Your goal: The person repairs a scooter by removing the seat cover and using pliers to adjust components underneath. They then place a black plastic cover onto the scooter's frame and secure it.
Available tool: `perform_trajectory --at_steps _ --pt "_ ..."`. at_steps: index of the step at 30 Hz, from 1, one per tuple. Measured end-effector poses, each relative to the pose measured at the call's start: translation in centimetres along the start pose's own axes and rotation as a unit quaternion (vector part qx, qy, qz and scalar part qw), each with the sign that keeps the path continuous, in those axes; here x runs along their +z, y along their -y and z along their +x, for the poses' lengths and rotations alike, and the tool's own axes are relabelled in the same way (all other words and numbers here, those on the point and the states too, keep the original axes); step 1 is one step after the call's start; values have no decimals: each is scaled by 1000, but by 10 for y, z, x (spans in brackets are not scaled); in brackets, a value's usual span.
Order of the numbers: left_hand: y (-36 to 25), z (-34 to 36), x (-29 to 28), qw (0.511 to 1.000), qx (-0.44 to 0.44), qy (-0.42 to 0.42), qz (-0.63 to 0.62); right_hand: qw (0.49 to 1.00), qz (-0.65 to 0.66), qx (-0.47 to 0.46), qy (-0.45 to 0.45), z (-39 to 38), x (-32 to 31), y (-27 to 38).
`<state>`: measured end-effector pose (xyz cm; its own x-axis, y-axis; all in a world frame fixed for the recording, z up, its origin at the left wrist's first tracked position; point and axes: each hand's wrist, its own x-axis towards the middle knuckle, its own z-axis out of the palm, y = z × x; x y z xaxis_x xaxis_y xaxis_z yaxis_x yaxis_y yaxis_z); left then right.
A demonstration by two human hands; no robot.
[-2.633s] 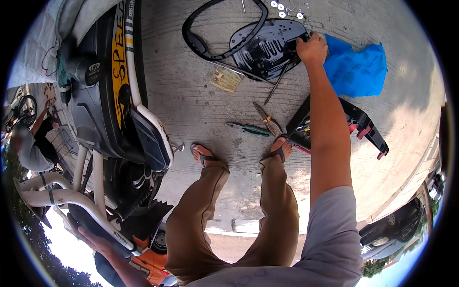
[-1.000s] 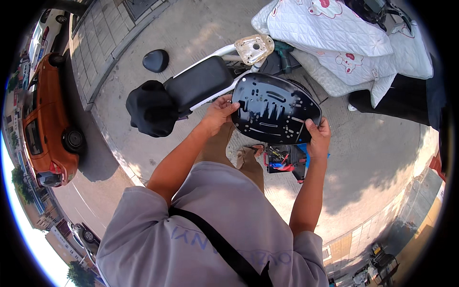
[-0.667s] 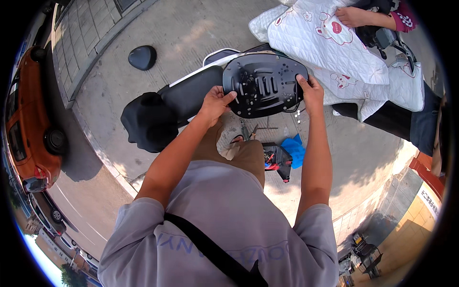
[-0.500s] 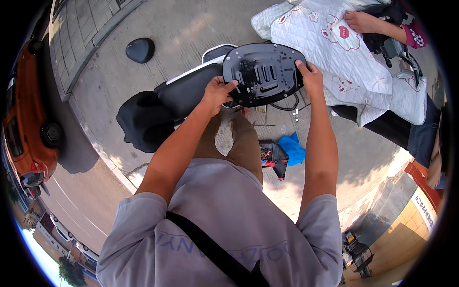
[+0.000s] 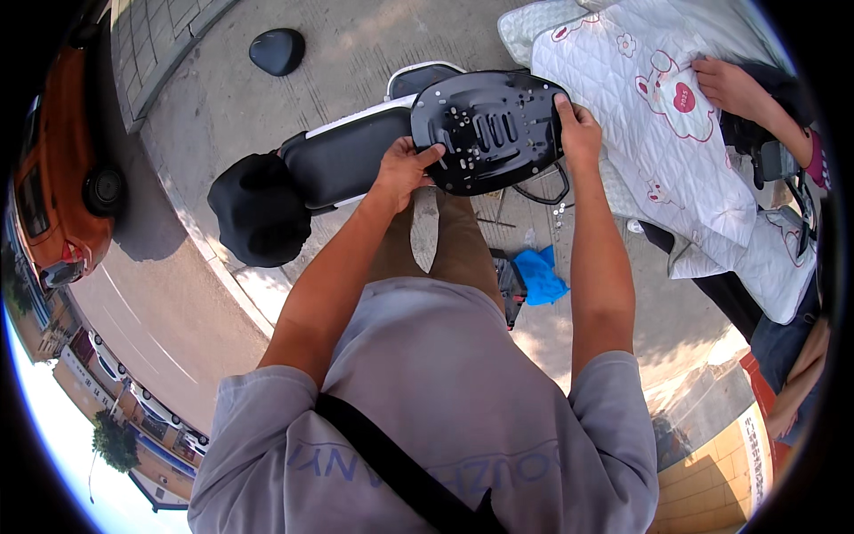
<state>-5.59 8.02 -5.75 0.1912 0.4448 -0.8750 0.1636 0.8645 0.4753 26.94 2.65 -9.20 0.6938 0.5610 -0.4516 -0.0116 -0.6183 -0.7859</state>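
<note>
A black oval mounting plate [image 5: 487, 133], with slots and several small holes, is held level in front of me. My left hand [image 5: 407, 167] grips its left edge, thumb on top. On the right edge my right hand [image 5: 579, 130] is closed, its thumb over the rim and its other fingers partly hidden. Below and beside the plate stretches a scooter with a long black seat [image 5: 349, 157] and white side trim. The plate covers part of the scooter, so I cannot tell whether it touches it.
A black rounded case [image 5: 277, 52] lies on the pavement at the far left. Black cloth [image 5: 258, 212] covers the scooter's left end. Near my feet are a blue bag [image 5: 541, 277] and a tool box. Another person's hand [image 5: 731, 87] rests by a white quilted cover [image 5: 614, 98]. An orange car [image 5: 58, 191] stands left.
My view has shifted, with the quilted cover now farther right and the tool box more hidden by my leg. Both hands still hold the plate, its right side slightly higher in view.
</note>
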Motion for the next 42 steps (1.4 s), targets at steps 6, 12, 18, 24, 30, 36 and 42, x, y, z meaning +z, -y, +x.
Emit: perform_trajectory --at_steps 6,12,18,24,30,36,42 --pt "-6 16 10 996 21 21 -84 1000 -28 -1 5 0 0 8" --pt "-8 25 15 987 25 43 -155 998 53 26 18 6 -7 -3" --pt "9 38 10 984 51 42 -167 903 391 139 108 -25 -19 -22" --pt "8 36 13 982 52 37 -177 854 446 208 168 -78 -3 -49" --pt "5 33 14 985 38 33 -165 849 460 207 157 -76 0 -51" --pt "4 29 14 984 37 36 -168 854 453 213 142 -74 2 -45" --pt "3 34 14 986 47 31 -155 875 427 178 142 -73 1 -44"
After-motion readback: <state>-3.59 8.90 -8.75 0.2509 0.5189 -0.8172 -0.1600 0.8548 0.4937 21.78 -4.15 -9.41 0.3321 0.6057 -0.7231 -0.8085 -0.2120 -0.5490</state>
